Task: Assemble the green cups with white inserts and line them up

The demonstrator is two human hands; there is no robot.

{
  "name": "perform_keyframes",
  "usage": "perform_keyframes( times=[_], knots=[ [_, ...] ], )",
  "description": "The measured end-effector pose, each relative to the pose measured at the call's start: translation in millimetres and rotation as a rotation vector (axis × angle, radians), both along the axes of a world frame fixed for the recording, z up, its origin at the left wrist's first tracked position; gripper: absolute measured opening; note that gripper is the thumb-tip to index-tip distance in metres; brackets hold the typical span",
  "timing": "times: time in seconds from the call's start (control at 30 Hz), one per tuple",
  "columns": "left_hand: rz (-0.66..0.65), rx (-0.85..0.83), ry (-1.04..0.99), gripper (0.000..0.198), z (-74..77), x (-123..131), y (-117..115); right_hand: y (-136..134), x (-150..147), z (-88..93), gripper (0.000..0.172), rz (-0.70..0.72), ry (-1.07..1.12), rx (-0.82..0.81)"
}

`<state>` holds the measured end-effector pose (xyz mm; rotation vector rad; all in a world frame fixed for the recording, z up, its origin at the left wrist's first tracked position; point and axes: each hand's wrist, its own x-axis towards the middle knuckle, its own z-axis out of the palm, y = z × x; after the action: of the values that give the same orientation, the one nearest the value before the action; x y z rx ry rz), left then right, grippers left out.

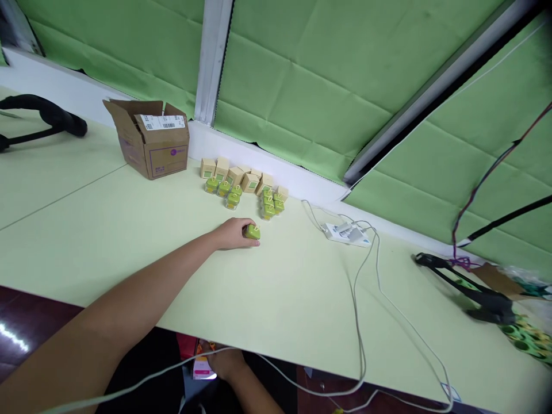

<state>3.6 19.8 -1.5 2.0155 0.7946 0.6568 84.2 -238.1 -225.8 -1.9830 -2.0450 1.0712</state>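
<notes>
My left hand (236, 234) reaches over the table, its fingers closed around a small container with a green lid (252, 232). Just beyond it, several similar green-lidded clear containers (233, 199) stand in a group, and a second cluster of green-lidded containers (268, 210) lies to the right. Behind them is a row of small tan cardboard boxes (250, 183). Below the table's front edge, near my lap, my right hand (226, 361) is closed on a flat pink, white and orange thing (202, 368) that may be a phone; its kind is unclear.
An opened cardboard carton (168, 155) stands at the back left. A power strip (347, 234) sits at the back right, its white cables (357, 322) running across the table (293, 299) and over its front edge. Black stands (470, 290) (47, 115) are at both sides.
</notes>
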Motion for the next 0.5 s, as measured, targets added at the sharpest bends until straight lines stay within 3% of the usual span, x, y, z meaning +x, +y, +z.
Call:
perform_keyframes(
  times=[0.17,0.5],
  knots=[
    [0.005,0.009,0.001,0.057,-0.5,0.1,0.4,-4.1,10.2,4.0,0.042,-0.031,0.064,-0.091],
    [0.000,0.001,-0.001,0.056,1.2,-0.6,-0.5,-8.7,24.3,13.6,0.046,-0.130,0.088,0.049]
  ],
)
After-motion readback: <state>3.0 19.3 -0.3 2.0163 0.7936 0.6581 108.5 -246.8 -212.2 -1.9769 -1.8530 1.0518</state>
